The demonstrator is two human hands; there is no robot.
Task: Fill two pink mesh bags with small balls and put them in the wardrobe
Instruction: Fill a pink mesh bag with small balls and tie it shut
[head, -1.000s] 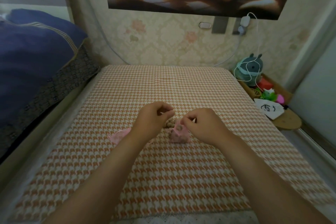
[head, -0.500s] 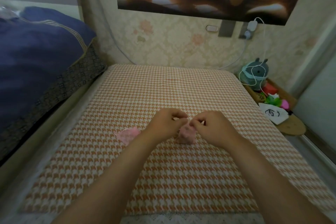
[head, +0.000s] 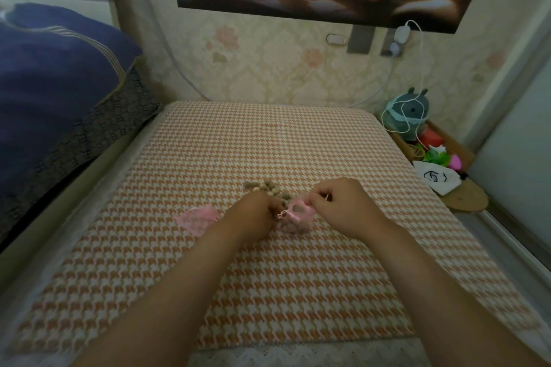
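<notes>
A pink mesh bag (head: 295, 217) with small balls inside stands on the houndstooth-covered table (head: 268, 283), its mouth open upward. My right hand (head: 343, 205) pinches the bag's rim at the right. My left hand (head: 253, 214) is closed at the bag's left edge, by the pink drawstring; what its fingers hold is hidden. A heap of small tan balls (head: 265, 187) lies just behind my left hand. A second pink mesh bag (head: 198, 217) lies flat on the cloth to the left, partly behind my left forearm.
A bed with a dark blue quilt (head: 53, 83) runs along the left. At the right, a low wooden shelf holds a teal plush toy (head: 407, 113), colourful toys (head: 438, 152) and a white pouch (head: 436, 180). A sliding door panel (head: 518, 143) stands at the far right.
My left hand came down from beside the bag to the bag's left edge. The bag's mouth now shows open between my hands. The camera shifted, and the ball heap came into view.
</notes>
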